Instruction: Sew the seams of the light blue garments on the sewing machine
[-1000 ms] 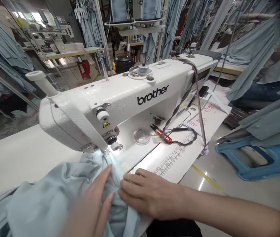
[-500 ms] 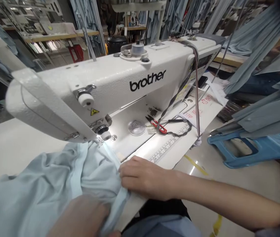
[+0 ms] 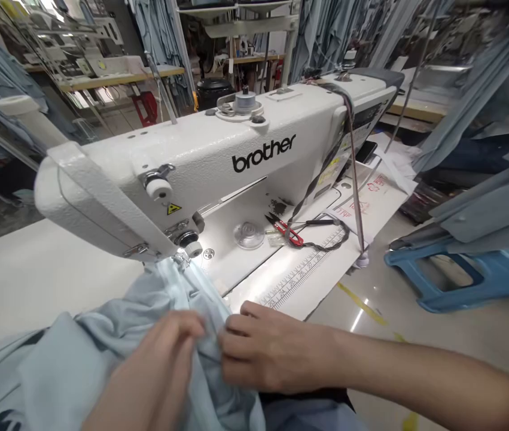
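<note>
Bunching under the white sewing machine point(image 3: 218, 161), the pale blue, soft, creased fabric point(image 3: 101, 353) lies on the white worktop point(image 3: 34, 281); left hand point(image 3: 155, 377) and right hand point(image 3: 272, 353) pinch its fold, fingers point(image 3: 236, 326) clenched on cloth.

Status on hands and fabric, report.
Both hands, left hand and right hand, pinching light blue fabric. Fabric under needle. Nothing obstructing.

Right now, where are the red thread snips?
In the head view, the red thread snips lie on the sewing machine bed, right of the clear bobbin and above the printed ruler.
</note>
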